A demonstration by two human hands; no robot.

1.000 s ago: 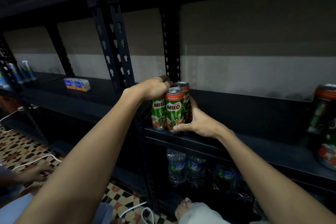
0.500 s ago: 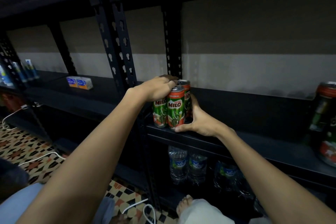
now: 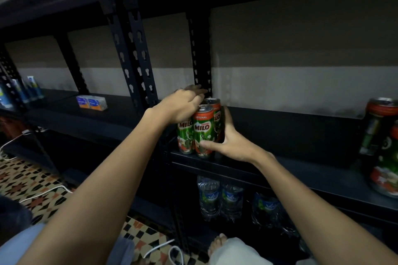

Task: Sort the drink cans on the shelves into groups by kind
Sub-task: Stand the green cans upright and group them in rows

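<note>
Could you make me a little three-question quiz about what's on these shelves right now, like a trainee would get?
1. True or false: the Milo cans between the hands stand upright.
2. What sits on the shelf below them? A) water bottles B) cereal boxes C) glass jars
3. Fill in: the right hand has its ____ across the front can's lower part.

Key: 1 true. 2 A. 3 thumb; the left hand rests over the can tops.
</note>
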